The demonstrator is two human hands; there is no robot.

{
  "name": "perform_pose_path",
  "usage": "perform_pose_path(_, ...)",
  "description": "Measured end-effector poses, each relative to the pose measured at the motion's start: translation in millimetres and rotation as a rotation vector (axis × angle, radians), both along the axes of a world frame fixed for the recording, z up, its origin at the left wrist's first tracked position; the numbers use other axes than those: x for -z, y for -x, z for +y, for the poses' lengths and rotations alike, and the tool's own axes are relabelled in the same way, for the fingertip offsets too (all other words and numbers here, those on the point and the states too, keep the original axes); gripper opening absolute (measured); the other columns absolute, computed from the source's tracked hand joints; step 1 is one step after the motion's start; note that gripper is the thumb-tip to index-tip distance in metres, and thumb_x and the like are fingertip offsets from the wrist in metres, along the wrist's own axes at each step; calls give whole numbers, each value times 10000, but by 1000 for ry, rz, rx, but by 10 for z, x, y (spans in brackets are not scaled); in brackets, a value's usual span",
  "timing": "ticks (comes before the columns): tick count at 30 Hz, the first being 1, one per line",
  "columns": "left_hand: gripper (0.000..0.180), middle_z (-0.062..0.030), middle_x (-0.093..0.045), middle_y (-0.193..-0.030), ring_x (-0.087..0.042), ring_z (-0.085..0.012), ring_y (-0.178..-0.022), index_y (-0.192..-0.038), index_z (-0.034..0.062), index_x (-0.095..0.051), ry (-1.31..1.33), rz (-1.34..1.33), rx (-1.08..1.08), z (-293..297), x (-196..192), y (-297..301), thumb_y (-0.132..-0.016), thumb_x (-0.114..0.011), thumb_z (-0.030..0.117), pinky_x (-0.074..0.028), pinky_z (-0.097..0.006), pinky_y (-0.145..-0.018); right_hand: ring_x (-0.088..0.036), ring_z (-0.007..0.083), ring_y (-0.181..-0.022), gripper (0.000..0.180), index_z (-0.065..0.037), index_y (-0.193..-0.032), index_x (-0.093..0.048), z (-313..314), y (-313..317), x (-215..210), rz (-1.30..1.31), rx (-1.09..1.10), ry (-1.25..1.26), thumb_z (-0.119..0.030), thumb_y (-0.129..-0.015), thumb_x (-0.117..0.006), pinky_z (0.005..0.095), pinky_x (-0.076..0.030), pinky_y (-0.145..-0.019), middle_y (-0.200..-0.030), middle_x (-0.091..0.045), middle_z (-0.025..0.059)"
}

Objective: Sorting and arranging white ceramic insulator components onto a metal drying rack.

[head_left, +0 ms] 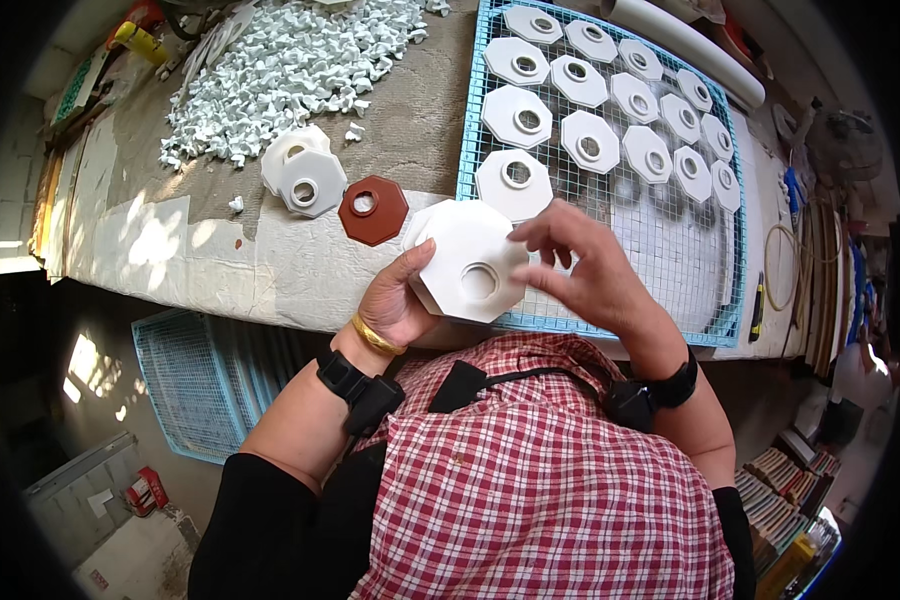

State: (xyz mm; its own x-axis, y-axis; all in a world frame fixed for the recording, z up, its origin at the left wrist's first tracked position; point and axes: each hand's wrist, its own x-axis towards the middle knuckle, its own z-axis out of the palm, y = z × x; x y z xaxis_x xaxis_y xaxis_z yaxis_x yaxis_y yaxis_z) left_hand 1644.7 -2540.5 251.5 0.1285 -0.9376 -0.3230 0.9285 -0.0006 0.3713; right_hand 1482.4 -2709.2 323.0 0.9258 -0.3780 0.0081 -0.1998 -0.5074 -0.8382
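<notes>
My left hand grips a small stack of white octagonal plates, each with a round hole, above the table's near edge. Beside the stack's right edge, my right hand has its fingers and thumb apart, with nothing seen between them. A blue wire-mesh tray lies beyond and to the right. Rows of white octagonal plates with raised collars rest on it, the nearest collared one just behind the stack. Left of the stack lie a reddish-brown octagonal plate and overlapping pale plates.
A heap of small pale pieces covers the far left of the table. A white tube runs behind the tray, and a yellow-and-black tool lies to its right. Stacked blue mesh trays stand below the table at left.
</notes>
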Motion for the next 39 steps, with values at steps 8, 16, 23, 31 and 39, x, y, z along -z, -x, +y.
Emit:
perform_pose_path(8, 678, -166, -460, -1412, -460, -320, -1326, -1478, 87, -292, -2, 66, 58, -267, -73, 147, -939, -617, 339, -401, -538, -1100, -598, 294, -898, 310, -63, -1014, -662, 51, 224, 33, -60, -132, 364, -117, -736, -787, 381, -516, -780, -978, -556, 109)
perform_pose_path(16, 710, -176, -416, -1461, -443, -341, -1341, -1493, 89, -267, 4, 136, 101, -407, -12, 276, -941, -593, 393, -377, -561, -1117, -548, 137, -659, 96, -22, -975, -666, -311, 633, 151, -147, 514, 108, -65, -892, -684, 270, -457, -591, -790, -594, 47)
perform_pose_path(23, 682, -163, -446, -1446, -451, -333, -1337, -1474, 63, -310, -45, 66, 88, -371, 58, 316, -938, -608, 360, -356, -551, -1129, -395, 6, -527, 254, -20, -1127, -584, -796, 1001, 933, -125, 858, -786, -164, -936, -670, 167, -257, -446, -731, -581, -35)
perform_pose_path(31, 671, -168, -452, -1438, -449, -337, -1337, -1466, 50, -324, -42, 71, 80, -335, 78, 338, -943, -606, 360, -352, -548, -1126, -465, 30, -513, 286, 4, -1140, -574, -986, 805, 1073, -77, 910, -709, -158, -926, -671, 182, -312, -408, -707, -594, -1)
perform_pose_path(39, 684, -161, -447, -1447, -444, -336, -1342, -1473, 61, -323, -12, 74, 71, -265, 68, 289, -942, -598, 393, -359, -560, -1117, -605, 90, -553, 345, 45, -1167, -574, -995, 701, 985, 159, 891, -437, -164, -912, -675, 221, -417, -408, -765, -646, 61)
